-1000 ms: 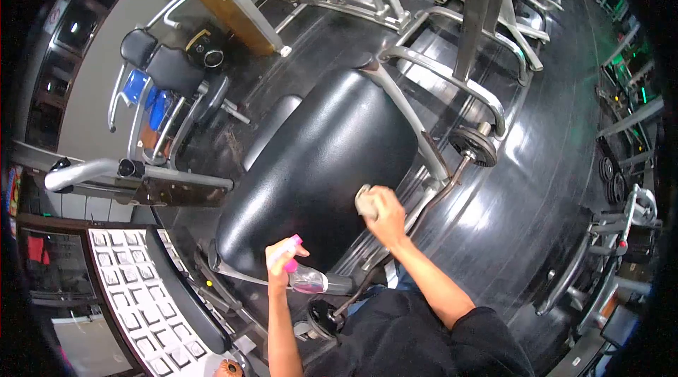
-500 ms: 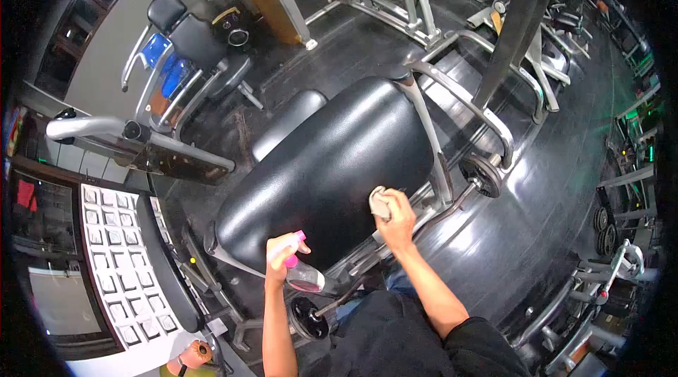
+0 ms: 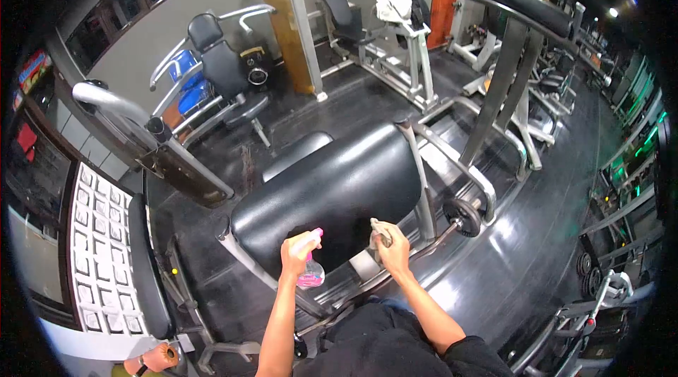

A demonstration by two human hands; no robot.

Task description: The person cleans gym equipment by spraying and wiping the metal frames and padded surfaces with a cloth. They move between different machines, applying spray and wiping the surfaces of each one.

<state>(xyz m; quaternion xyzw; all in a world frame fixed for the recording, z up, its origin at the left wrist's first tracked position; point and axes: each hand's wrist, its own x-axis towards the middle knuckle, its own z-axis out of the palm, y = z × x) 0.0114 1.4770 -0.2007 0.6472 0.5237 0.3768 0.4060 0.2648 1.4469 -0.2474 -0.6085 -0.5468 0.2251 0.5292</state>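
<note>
A spray bottle (image 3: 311, 274) with a pink nozzle and pinkish liquid is gripped in my left hand (image 3: 294, 253), over the near edge of a black padded bench (image 3: 332, 186). My right hand (image 3: 393, 250) is closed on a crumpled light cloth (image 3: 380, 234) near the pad's right front edge. Whether the cloth touches the pad I cannot tell. The pad's surface is glossy, with bright reflections.
A barbell with a weight plate (image 3: 462, 217) is at the bench's right. An upright machine (image 3: 191, 165) and a seat machine (image 3: 226, 70) stand on the left. A white towel (image 3: 394, 8) hangs on a machine behind. Framed panels (image 3: 102, 257) lie at left.
The view has tilted up, showing more of the room. Both hands are now lower relative to the bench pad, and the bottle hangs more upright. Each hand keeps its hold.
</note>
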